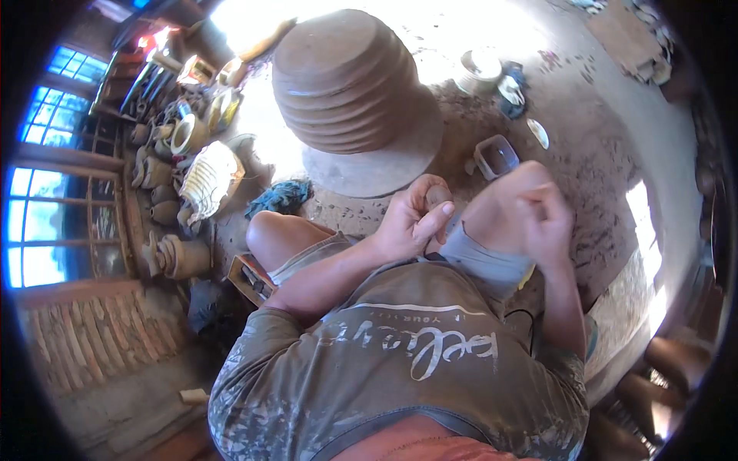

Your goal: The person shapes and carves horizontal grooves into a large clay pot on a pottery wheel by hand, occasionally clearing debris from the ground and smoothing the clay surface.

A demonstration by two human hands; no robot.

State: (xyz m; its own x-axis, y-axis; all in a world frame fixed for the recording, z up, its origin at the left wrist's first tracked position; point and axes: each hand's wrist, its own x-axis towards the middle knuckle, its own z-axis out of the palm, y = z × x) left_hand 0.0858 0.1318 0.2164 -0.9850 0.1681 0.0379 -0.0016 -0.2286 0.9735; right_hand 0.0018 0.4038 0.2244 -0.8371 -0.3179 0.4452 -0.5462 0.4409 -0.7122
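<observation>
Head view: ribbed clay vessel (338, 84), upper centre, on a round disc (369, 175) — walls raised; smoothing, we judge, remains. Our left hand (411, 219) pinches a small clay-coloured piece (437, 198); right hand (547, 223) blurred — we cannot tell whether closed.

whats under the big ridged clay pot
Under the pot is a wide, round disc, showing beyond the pot on its near and right sides. The disc's middle is covered by the pot, and what supports the disc is hidden too.
</observation>
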